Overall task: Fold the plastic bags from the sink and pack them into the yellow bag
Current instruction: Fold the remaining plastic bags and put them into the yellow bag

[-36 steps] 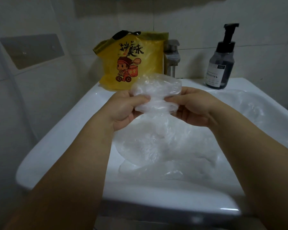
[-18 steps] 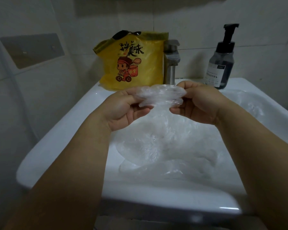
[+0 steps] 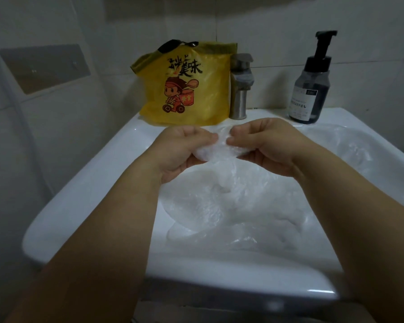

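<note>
Over the white sink (image 3: 84, 201) both hands grip one clear plastic bag (image 3: 222, 151), bunched small between them. My left hand (image 3: 184, 150) pinches its left end and my right hand (image 3: 264, 143) pinches its right end, thumbs nearly meeting. A loose tail of the bag hangs down toward the basin. More clear plastic bags (image 3: 231, 210) lie crumpled in the basin below. The yellow bag (image 3: 184, 85) with a cartoon print stands upright on the sink's back ledge, just beyond my hands.
A metal tap (image 3: 240, 85) rises right of the yellow bag. A dark pump bottle (image 3: 310, 89) stands at the back right of the ledge. Tiled walls close in behind and on the left, with a grey panel (image 3: 44, 66) on the left wall.
The bag has been folded down from a tall upright bundle to a smaller, flatter wad. My hands have drawn closer together and turned their thumbs over the top.
</note>
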A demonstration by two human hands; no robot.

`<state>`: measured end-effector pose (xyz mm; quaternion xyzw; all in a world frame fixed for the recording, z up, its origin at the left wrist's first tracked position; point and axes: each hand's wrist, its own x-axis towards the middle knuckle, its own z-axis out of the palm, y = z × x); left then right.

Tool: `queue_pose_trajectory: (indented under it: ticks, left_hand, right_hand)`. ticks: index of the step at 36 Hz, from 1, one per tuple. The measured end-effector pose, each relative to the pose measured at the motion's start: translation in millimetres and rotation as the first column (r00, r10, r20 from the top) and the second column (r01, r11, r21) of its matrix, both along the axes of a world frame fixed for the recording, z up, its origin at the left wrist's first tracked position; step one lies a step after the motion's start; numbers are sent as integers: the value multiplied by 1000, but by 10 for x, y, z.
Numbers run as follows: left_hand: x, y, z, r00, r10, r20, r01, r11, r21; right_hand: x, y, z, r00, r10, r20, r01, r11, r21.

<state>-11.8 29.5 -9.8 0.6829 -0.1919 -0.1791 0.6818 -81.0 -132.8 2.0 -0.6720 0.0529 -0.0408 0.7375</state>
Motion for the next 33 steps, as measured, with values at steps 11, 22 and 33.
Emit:
queue_pose_trajectory:
  ticks: [11,22,33]
  left_hand:
    - [8,40,-31,987,-17,162,6,998,68]
    - [21,2,-107,857,86,507,-242,938,250]
    - [11,28,-16,980,40,192,-56,995,78]
  right_hand:
    - [-13,-52,-23,999,6,36,3,970,-243]
    - [29,-73,-108,986,-59,157,151,724,-673]
    - [-12,-119,-46,979,-83,187,182,771,-611]
